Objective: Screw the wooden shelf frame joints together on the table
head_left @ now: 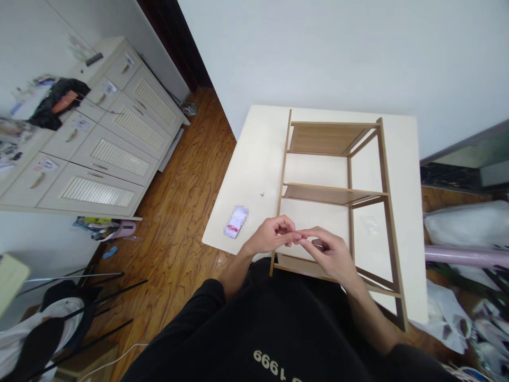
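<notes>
My left hand [274,234] and my right hand [328,252] meet fingertip to fingertip over the near end of a wooden shelf unit [336,192]. Both are closed in a pinch. Whatever sits between the fingertips is too small or too hidden to name. The brown shelf unit lies on its side on a white table [254,143], with several boards joined to its thin rails. A few tiny metal pieces, perhaps screws, [262,194] rest on the tabletop left of the unit.
A phone-like object [236,220], blurred out, lies near the table's left corner. A white cabinet [107,132] stands along the left wall. Chair legs [107,297] show at lower left. Plastic bags [447,313] and a pink roll [465,255] are at right.
</notes>
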A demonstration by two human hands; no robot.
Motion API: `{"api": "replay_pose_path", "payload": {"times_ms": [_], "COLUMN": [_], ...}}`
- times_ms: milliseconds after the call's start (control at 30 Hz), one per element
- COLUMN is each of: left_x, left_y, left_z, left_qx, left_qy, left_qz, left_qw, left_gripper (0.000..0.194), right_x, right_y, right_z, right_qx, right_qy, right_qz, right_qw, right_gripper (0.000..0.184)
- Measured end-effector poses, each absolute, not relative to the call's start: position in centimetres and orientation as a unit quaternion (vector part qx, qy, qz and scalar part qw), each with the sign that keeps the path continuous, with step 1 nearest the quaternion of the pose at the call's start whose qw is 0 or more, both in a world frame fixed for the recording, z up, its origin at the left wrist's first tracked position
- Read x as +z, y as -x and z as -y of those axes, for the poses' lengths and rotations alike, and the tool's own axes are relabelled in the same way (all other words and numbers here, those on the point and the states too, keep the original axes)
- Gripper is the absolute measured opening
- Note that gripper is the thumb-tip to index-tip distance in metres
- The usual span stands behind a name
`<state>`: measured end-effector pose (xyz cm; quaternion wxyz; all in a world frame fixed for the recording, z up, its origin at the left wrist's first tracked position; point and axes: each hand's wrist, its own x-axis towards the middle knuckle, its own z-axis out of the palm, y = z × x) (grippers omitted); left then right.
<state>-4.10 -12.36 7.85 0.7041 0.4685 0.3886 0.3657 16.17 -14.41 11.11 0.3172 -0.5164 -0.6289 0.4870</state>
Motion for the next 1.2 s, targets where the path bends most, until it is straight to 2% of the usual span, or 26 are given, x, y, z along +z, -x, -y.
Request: {"api": "replay_pose_path", "payload": {"times_ms": [167,400,667,833,1033,1200], "left_x": [7.5,6.7,6.0,5.2,4.2,3.6], "left_y": [3.9,5.6,5.8,5.6,5.8,7.4], "left_z": [13.1,14.1,15.0,15.3,15.4,15.6], "left_qx": [0.386,0.367,0.374,0.387,0.405,0.403], "left_qy": [-0.454,-0.556,-0.557,-0.529,-0.468,-0.475], "left_qz": [-0.403,-0.458,-0.489,-0.485,-0.469,-0.495], "left_qw": [0.694,0.589,0.557,0.578,0.630,0.606], "left_gripper": [0.043,0.027,0.014,0.021,0.028,0.027], "right_x": [10.9,9.2,9.2,8.5,6.2,6.3], "right_y": [-15.4,-14.4,-13.7,-14.2,-15.5,-16.4], "right_z": [14.2,14.2,14.3,14.4,14.3,15.7], "right_qx": [0.448,0.443,0.455,0.480,0.399,0.418], "right_qy": [0.502,0.551,0.513,0.563,0.600,0.569], "right_qz": [0.681,0.644,0.674,0.621,0.676,0.697], "right_qw": [0.288,0.292,0.275,0.259,0.154,0.125], "right_gripper": [0.030,0.037,0.032,0.045,0.040,0.042]}}
